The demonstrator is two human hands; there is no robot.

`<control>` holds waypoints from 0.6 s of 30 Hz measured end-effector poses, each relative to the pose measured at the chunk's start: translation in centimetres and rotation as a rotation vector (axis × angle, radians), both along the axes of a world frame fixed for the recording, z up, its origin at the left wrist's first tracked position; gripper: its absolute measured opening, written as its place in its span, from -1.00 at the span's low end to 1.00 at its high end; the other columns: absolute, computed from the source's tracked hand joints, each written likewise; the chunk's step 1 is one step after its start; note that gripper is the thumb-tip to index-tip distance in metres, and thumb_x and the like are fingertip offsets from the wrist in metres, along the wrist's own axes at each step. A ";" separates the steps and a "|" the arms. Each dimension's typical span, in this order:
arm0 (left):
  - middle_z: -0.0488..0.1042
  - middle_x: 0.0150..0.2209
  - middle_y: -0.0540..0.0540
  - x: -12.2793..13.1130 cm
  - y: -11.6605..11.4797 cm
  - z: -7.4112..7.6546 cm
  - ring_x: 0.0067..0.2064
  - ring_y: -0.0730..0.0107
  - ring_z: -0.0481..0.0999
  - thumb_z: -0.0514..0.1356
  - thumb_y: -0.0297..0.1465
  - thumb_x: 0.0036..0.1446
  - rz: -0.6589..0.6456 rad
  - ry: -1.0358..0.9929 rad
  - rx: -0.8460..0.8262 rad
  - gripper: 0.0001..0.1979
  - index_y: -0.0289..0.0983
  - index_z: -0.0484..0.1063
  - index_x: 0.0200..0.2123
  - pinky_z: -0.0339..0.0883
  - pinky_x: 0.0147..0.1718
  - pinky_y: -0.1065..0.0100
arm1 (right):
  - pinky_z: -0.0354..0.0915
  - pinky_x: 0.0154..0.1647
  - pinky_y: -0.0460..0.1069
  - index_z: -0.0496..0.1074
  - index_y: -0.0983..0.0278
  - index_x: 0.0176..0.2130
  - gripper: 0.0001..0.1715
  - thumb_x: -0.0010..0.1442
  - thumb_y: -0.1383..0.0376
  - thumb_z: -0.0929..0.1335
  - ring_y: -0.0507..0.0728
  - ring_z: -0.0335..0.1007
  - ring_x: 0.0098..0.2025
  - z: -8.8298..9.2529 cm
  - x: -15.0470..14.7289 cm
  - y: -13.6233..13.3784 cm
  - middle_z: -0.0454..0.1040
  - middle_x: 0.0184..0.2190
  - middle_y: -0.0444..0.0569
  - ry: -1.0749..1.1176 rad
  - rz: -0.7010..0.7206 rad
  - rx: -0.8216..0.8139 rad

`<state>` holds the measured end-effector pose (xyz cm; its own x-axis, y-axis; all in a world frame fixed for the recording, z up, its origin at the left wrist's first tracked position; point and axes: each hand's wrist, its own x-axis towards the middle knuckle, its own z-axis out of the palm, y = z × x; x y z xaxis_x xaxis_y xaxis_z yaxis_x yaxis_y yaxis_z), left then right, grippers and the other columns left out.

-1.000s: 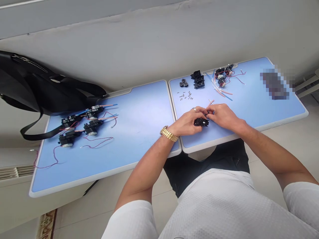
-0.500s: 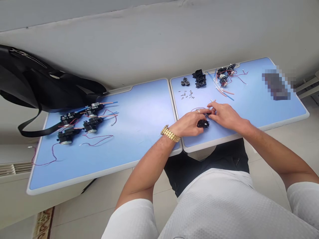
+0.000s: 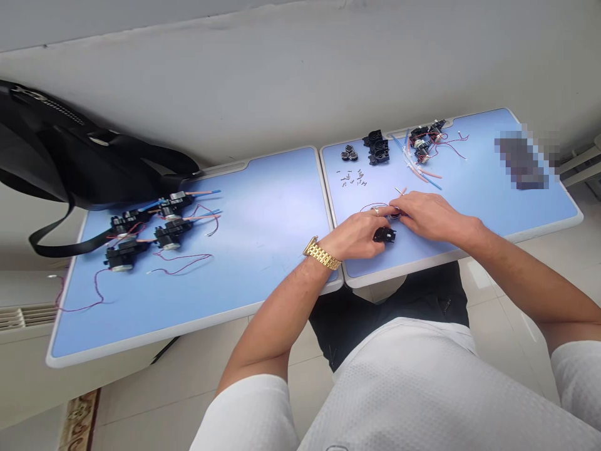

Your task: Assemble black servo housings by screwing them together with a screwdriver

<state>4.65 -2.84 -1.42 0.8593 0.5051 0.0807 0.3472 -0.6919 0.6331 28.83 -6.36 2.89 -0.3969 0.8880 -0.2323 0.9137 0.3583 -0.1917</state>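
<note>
My left hand, with a ring and a gold watch, curls over a small black plastic part on the right blue table and grips it. My right hand meets it from the right, fingertips pinched at a small dark piece between the two hands; I cannot make out what it is. A thin red wire loops just behind my left fingers. A short pink tube lies just beyond my hands.
Small screws, black housings and wired motors with coloured tubes lie at the right table's far side. Several assembled black units with wires sit on the left table. A black bag overhangs its far left corner.
The black part has come down onto the table and a red wire loop now shows behind my left hand. My right hand has shifted a little and flattened.
</note>
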 end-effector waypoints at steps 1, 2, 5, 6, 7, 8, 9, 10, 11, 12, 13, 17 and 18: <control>0.59 0.47 -0.24 0.0 0.0 0.0 0.36 -0.13 0.70 0.33 -0.56 0.08 0.001 0.002 -0.002 -0.67 -0.24 0.72 -0.08 0.67 0.34 -0.02 | 0.15 -0.16 0.10 0.60 0.23 0.08 -0.71 0.51 0.43 0.32 0.33 0.60 0.06 0.3 -0.1 0.2 0.69 0.01 0.16 -0.029 0.020 -0.003; 0.59 0.46 -0.24 0.0 0.0 0.1 0.37 -0.13 0.70 0.33 -0.55 0.09 0.001 0.005 -0.003 -0.67 -0.24 0.72 -0.07 0.66 0.35 -0.02 | 0.13 -0.18 0.11 0.61 0.24 0.09 -0.71 0.52 0.42 0.33 0.33 0.59 0.04 0.5 -0.2 0.4 0.69 0.01 0.17 -0.054 0.036 -0.007; 0.58 0.48 -0.26 0.1 -0.1 0.2 0.36 -0.14 0.71 0.34 -0.55 0.10 -0.001 0.017 -0.002 -0.68 -0.25 0.72 -0.07 0.67 0.34 -0.03 | 0.12 -0.19 0.11 0.63 0.26 0.11 -0.74 0.54 0.38 0.36 0.33 0.58 0.04 1.0 -0.3 0.9 0.68 0.03 0.19 -0.098 0.060 -0.014; 0.57 0.48 -0.27 0.1 -0.1 0.2 0.36 -0.15 0.71 0.34 -0.55 0.10 0.000 0.022 0.000 -0.68 -0.26 0.72 -0.07 0.67 0.34 -0.03 | 0.13 -0.18 0.12 0.63 0.27 0.10 -0.75 0.54 0.38 0.38 0.34 0.57 0.05 1.1 -0.2 1.0 0.67 0.04 0.19 -0.101 0.065 -0.012; 0.56 0.49 -0.28 0.1 -0.1 0.2 0.37 -0.16 0.71 0.34 -0.54 0.11 -0.001 0.027 0.002 -0.69 -0.27 0.72 -0.07 0.67 0.34 -0.04 | 0.14 -0.16 0.12 0.63 0.27 0.09 -0.77 0.53 0.38 0.39 0.34 0.56 0.08 1.1 -0.1 1.2 0.67 0.05 0.19 -0.097 0.070 -0.009; 0.56 0.49 -0.28 0.2 -0.1 0.2 0.38 -0.17 0.70 0.34 -0.54 0.11 -0.002 0.027 0.006 -0.70 -0.27 0.72 -0.07 0.67 0.34 -0.04 | 0.16 -0.13 0.12 0.64 0.27 0.08 -0.78 0.52 0.37 0.41 0.35 0.55 0.10 1.1 0.0 1.3 0.67 0.05 0.18 -0.088 0.075 -0.004; 0.56 0.49 -0.28 0.2 -0.1 0.2 0.40 -0.18 0.69 0.34 -0.54 0.11 -0.003 0.023 0.010 -0.70 -0.27 0.72 -0.07 0.67 0.34 -0.04 | 0.17 -0.11 0.12 0.64 0.27 0.07 -0.80 0.51 0.37 0.42 0.36 0.53 0.12 1.0 0.1 1.4 0.67 0.05 0.18 -0.075 0.081 0.002; 0.56 0.49 -0.28 0.2 -0.1 0.2 0.41 -0.18 0.68 0.34 -0.55 0.11 -0.004 0.015 0.012 -0.70 -0.27 0.72 -0.08 0.67 0.35 -0.03 | 0.19 -0.10 0.12 0.64 0.27 0.04 -0.81 0.50 0.38 0.42 0.36 0.51 0.13 0.9 0.1 1.5 0.66 0.05 0.18 -0.063 0.088 0.008; 0.57 0.48 -0.26 0.1 -0.1 0.2 0.42 -0.17 0.67 0.34 -0.55 0.11 -0.006 0.006 0.013 -0.70 -0.26 0.72 -0.08 0.66 0.35 -0.03 | 0.20 -0.08 0.13 0.64 0.27 0.01 -0.82 0.49 0.38 0.42 0.36 0.50 0.13 0.8 0.2 1.6 0.66 0.05 0.19 -0.052 0.096 0.015; 0.58 0.47 -0.25 0.1 -0.1 0.3 0.41 -0.15 0.68 0.34 -0.55 0.11 -0.005 -0.002 0.013 -0.70 -0.25 0.72 -0.08 0.66 0.35 -0.02 | 0.21 -0.07 0.13 0.64 0.27 -0.01 -0.84 0.48 0.39 0.42 0.36 0.48 0.12 0.6 0.2 1.7 0.65 0.06 0.20 -0.042 0.104 0.024; 0.59 0.47 -0.24 0.0 -0.1 0.4 0.39 -0.14 0.70 0.34 -0.55 0.10 -0.002 -0.006 0.011 -0.69 -0.25 0.72 -0.08 0.67 0.34 -0.01 | 0.22 -0.05 0.14 0.64 0.28 -0.04 -0.85 0.46 0.40 0.42 0.36 0.47 0.11 0.5 0.1 1.7 0.65 0.06 0.21 -0.035 0.109 0.034; 0.61 0.45 -0.24 -0.2 0.0 0.8 0.27 -0.14 0.77 0.32 -0.55 0.10 0.020 0.015 -0.001 -0.68 -0.26 0.73 -0.08 0.70 0.27 -0.02 | 0.24 -0.02 0.14 0.62 0.30 -0.06 -0.85 0.43 0.42 0.41 0.37 0.47 0.08 0.3 -0.3 1.7 0.67 0.00 0.22 -0.019 0.078 0.051; 0.62 0.45 -0.25 -0.2 0.0 0.8 0.26 -0.15 0.78 0.32 -0.55 0.09 0.023 0.019 -0.003 -0.68 -0.26 0.74 -0.09 0.70 0.25 -0.02 | 0.24 -0.02 0.14 0.62 0.29 -0.06 -0.84 0.42 0.43 0.41 0.36 0.49 0.07 0.3 -0.4 1.7 0.67 -0.03 0.21 -0.016 0.062 0.042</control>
